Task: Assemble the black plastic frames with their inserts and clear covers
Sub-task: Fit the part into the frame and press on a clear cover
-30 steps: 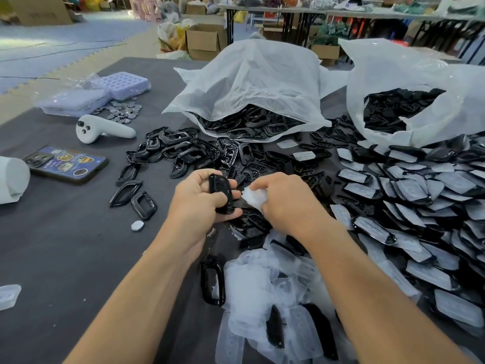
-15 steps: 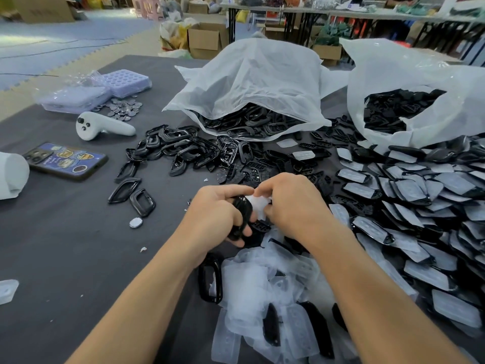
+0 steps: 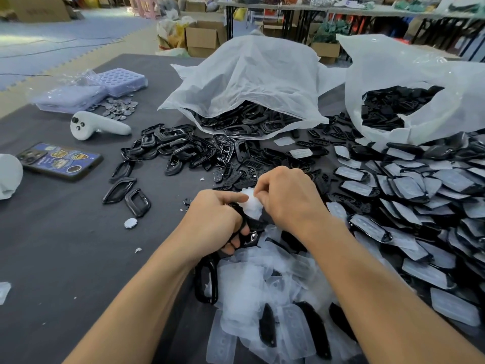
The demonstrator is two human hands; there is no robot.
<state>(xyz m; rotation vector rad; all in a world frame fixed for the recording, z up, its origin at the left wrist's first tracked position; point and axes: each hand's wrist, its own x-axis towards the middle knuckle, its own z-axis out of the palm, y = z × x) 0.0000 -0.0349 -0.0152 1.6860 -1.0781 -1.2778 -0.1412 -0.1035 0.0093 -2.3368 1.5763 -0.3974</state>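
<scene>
My left hand grips a black plastic frame low over the table's middle, fingers curled round it. Against that frame my right hand pinches a clear cover; the two hands touch. Loose clear covers are heaped just in front of me, with a lone black frame at their left edge. Empty black frames lie scattered beyond my hands. Finished frames with clear covers are piled at the right.
Two white plastic bags of black parts stand at the back. On the left lie a white controller, a phone, coin cells and purple trays. One coin cell lies by two frames.
Both hands have come together and sunk toward the clear-cover heap. The clear cover in my right hand now lies against the black frame held by my left.
</scene>
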